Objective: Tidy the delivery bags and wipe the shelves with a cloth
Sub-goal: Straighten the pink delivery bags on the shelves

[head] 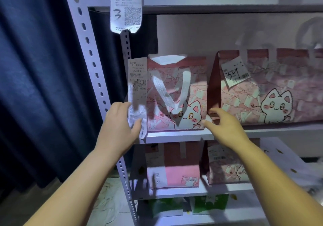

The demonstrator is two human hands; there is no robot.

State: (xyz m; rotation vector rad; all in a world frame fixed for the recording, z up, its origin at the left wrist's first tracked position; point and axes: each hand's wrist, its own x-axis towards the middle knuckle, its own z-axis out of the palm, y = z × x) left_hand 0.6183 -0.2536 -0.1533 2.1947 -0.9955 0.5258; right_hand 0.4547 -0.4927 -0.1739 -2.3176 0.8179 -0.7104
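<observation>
Upright pink cat bag stands between your hands: right hand, fingers spread, beside it; left hand at its receipt, grip unclear.

You've got four pink bags, two green bags, two long receipts, two hands.

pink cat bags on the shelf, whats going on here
A person is tidying delivery bags on a metal shelf. Both hands are at the small pink bag at the left end of the middle level. The left hand pinches the lower end of the long receipt hanging at the bag's left side. The right hand, fingers spread, reaches the bag's lower right corner beside the larger bag. No cloth is in view.
</observation>
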